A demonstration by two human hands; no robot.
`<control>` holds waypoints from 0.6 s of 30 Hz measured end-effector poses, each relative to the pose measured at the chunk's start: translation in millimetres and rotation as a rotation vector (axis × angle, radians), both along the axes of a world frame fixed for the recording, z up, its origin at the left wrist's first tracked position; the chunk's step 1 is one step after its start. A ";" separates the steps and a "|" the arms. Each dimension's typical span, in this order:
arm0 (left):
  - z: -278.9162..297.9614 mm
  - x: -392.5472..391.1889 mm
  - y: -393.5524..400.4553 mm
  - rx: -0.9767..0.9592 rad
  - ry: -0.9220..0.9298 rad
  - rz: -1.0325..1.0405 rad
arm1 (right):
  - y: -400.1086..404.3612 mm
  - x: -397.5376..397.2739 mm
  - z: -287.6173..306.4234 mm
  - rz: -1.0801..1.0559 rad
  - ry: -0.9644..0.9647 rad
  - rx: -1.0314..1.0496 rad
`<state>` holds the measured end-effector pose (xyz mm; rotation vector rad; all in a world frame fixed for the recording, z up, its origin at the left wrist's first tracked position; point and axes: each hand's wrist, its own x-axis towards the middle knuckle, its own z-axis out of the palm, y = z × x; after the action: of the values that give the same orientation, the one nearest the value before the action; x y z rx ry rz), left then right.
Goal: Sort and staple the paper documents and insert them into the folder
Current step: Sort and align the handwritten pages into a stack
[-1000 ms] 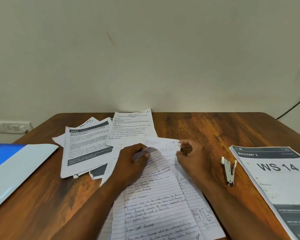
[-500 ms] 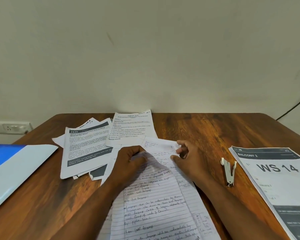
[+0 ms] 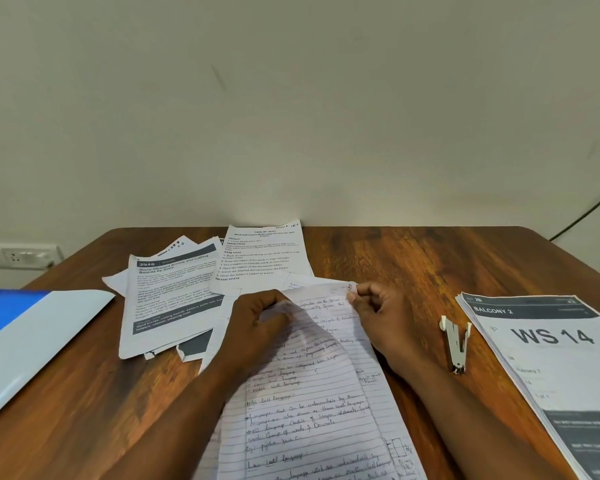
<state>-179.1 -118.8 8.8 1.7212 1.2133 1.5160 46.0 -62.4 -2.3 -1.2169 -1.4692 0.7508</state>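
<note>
Handwritten ruled sheets (image 3: 312, 403) lie in front of me on the wooden table (image 3: 413, 265). My left hand (image 3: 260, 327) grips their upper left part, fingers curled into the paper. My right hand (image 3: 378, 313) pinches the top right corner of the top sheet, beside a circled page number. A loose pile of printed pages (image 3: 170, 299) lies at the back left, with one printed task sheet (image 3: 262, 254) behind my hands. A small white stapler (image 3: 456, 341) lies to the right of my right hand. The blue-and-white folder (image 3: 25, 341) lies at the left edge.
A neat stack of printed pages headed "WS 14" (image 3: 555, 368) sits at the right edge of the table. A wall socket (image 3: 18, 254) is on the left wall, and a dark cable (image 3: 589, 206) runs down the wall at the right.
My right hand has slid up to the top right corner of the ruled sheet and now pinches it. My left hand stays gripping the sheets, and the top sheet lies flatter.
</note>
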 end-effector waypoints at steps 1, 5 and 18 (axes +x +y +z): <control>0.2 0.0 -0.3 -0.001 -0.003 0.001 | -1.5 0.1 1.6 0.011 0.032 0.000; 1.7 0.8 -1.7 -0.011 -0.006 -0.006 | -5.3 -0.5 6.3 0.033 0.118 -0.015; 2.7 0.4 -3.1 -0.003 -0.001 -0.030 | -8.6 -0.7 9.5 0.064 0.156 0.018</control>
<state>-178.7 -121.9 11.4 1.7290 1.1843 1.4961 45.3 -71.0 7.2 -1.0769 -1.3883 0.8554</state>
